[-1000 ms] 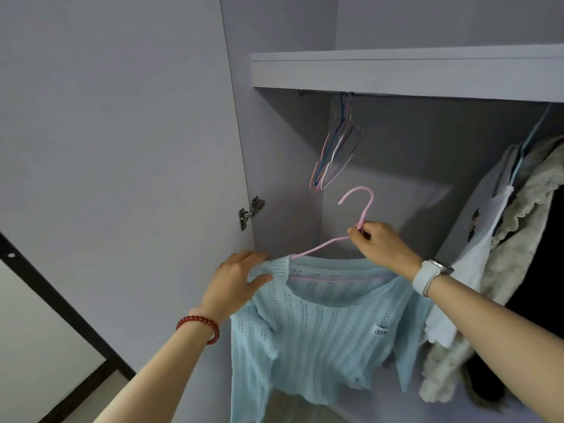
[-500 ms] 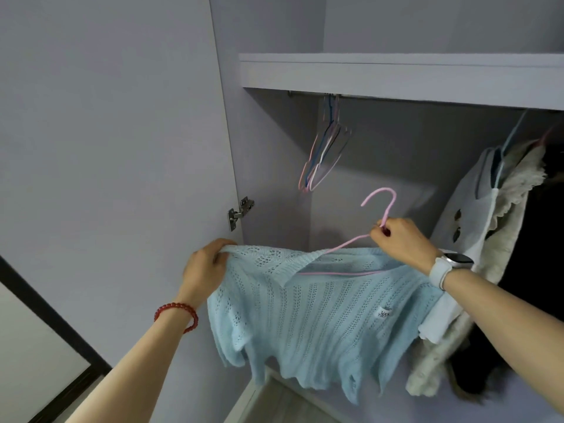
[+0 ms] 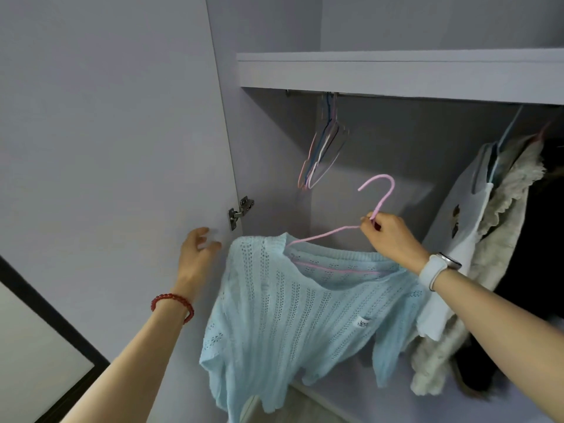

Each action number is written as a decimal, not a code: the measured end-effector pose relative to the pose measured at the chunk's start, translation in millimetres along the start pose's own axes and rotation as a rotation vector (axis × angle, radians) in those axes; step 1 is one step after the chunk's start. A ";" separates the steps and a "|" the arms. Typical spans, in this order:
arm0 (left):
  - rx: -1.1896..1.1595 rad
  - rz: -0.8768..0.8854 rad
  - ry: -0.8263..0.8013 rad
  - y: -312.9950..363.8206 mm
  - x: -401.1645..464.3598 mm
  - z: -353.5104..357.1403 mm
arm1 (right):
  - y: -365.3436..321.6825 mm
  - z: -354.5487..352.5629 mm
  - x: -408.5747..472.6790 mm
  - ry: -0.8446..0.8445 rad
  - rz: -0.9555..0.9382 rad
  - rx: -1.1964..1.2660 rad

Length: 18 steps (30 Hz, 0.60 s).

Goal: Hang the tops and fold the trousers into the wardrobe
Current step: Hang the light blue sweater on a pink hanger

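**Knit top held on a hanger before the wardrobe rail**

The right hand pinches the neck of a thin pink wire hanger carrying a pale blue openwork knit top, below the dark metal rail. The left hand, fingers spread, holds nothing beside the top's shoulder. Empty hangers hang above; garments hang to the right.

Open rail span lies between empty hangers and hung garments; shelf caps it overhead.

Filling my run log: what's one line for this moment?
right hand: pinches pink hanger | blue knit top: on hanger | left hand: free | rail: not reached
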<state>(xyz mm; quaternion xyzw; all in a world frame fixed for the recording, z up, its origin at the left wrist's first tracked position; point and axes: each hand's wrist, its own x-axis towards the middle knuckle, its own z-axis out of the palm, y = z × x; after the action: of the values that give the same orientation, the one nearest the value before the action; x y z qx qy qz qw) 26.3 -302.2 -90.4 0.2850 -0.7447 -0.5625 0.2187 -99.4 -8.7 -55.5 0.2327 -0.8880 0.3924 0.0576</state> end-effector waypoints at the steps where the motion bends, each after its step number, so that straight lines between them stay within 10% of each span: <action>1: 0.080 0.096 -0.002 -4.5 -0.8 -0.2 | -1.9 2.5 0.1 0.003 -0.009 -0.002; 9: 0.558 0.835 -0.095 -5.3 -19.8 19.2 | -21.9 -1.2 4.1 -0.069 -0.037 -0.072; 18: 0.575 0.729 -0.030 1.4 -19.2 30.6 | -37.0 -2.0 -6.1 -0.134 -0.025 -0.166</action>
<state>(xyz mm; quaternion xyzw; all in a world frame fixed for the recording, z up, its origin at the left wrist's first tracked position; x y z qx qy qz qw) 20.6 -267.3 -97.4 0.0455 -0.9251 -0.2234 0.3036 -77.2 -26.6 -31.1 0.2640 -0.9164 0.3001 0.0219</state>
